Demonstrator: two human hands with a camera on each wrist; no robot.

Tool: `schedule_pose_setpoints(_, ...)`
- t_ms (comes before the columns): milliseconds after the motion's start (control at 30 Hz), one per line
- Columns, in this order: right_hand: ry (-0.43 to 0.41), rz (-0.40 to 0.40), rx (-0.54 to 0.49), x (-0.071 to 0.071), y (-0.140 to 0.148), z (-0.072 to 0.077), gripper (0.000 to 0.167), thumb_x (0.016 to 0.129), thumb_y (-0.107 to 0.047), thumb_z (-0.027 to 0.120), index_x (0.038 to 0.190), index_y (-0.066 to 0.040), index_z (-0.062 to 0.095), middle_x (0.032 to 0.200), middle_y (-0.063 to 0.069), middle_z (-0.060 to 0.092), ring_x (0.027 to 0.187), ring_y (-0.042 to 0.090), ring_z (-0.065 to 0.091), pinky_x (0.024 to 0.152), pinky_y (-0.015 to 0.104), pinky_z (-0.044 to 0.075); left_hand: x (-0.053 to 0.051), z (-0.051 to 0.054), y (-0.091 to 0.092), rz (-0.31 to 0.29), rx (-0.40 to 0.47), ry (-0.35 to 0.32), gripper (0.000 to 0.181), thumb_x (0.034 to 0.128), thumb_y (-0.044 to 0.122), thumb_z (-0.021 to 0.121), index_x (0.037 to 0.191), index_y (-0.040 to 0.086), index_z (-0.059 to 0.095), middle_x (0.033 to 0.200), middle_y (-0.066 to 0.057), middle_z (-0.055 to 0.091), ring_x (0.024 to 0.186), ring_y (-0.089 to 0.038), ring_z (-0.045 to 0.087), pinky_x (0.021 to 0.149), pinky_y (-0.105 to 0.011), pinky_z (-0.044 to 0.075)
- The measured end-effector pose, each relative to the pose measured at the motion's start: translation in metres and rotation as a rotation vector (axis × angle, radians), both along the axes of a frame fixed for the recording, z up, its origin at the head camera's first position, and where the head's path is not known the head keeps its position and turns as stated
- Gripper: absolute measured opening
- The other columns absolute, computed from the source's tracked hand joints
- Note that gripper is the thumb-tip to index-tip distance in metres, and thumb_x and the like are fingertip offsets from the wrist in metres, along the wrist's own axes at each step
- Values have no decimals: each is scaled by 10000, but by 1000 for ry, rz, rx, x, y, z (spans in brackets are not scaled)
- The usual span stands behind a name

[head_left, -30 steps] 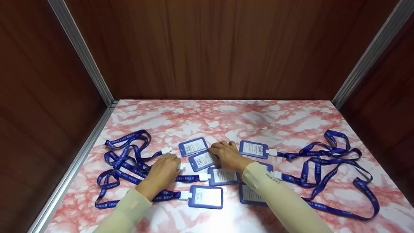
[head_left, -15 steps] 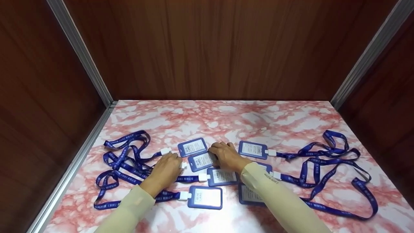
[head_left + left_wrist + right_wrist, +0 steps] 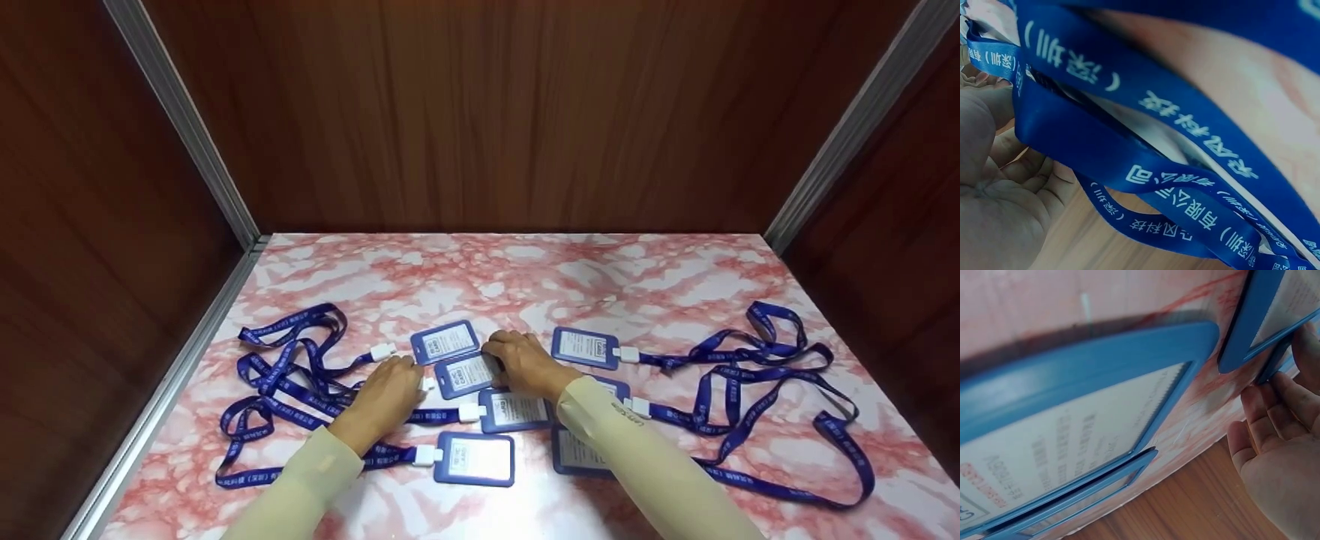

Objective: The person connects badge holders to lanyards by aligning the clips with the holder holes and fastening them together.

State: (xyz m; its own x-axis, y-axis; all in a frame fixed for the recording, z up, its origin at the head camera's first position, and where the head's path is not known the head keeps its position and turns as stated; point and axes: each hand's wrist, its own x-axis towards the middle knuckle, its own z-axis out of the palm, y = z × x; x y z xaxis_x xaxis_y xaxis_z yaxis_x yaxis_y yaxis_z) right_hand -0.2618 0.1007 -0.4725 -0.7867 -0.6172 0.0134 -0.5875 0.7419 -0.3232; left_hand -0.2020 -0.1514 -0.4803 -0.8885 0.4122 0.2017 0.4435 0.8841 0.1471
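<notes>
In the head view my left hand (image 3: 388,388) pinches the white clip (image 3: 428,384) of a blue lanyard, fingertips partly hidden. Blue lanyard straps (image 3: 1202,214) hang across the left wrist view, beside the curled fingers. My right hand (image 3: 523,363) grips the right end of a blue badge holder (image 3: 463,376), which lies a short gap from that clip. Thumb and fingers close on a holder's edge in the right wrist view. Just behind lies another badge holder (image 3: 447,342), with a loose white clip (image 3: 383,351) to its left. The right forearm partly covers a holder (image 3: 577,452).
Clipped badge holders lie in front, one at centre (image 3: 517,409) and one nearer (image 3: 475,458). Another holder (image 3: 585,347) is clipped to a lanyard on the right. Lanyard loops spread left (image 3: 277,375) and right (image 3: 750,397). Brown panels (image 3: 480,112) enclose the marbled table (image 3: 487,270).
Both hands stay almost in place. The gripped badge holder has turned very slightly; the other holders and lanyards lie as before.
</notes>
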Motion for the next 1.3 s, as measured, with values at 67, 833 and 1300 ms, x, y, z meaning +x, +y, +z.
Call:
schedule_pose_setpoints(67,0,0,-1,0,0,0,473,904,-146,780,1338,-34,629,1396,165,567,1321,380,511,1161,653,283,-1,0,0,-9,-2,6,213,858,142,818,872,-21,682,882,-149,626,901,-367,635,933,-488,508)
schedule_pose_setpoints(833,41,46,-57,1,1,-1,435,854,-96,811,1253,-6,663,1312,195,590,1268,389,537,1094,617,381,-7,-2,3,14,104,-101,246,854,135,825,728,87,619,795,-76,572,786,-316,619,718,-490,525)
schedule_pose_setpoints(1300,5,29,-23,1,0,0,438,875,-107,794,1283,-27,657,1352,183,569,1290,373,519,1144,563,356,-8,-4,4,-21,123,-88,214,862,117,815,760,56,636,793,-84,573,764,-312,620,702,-493,535)
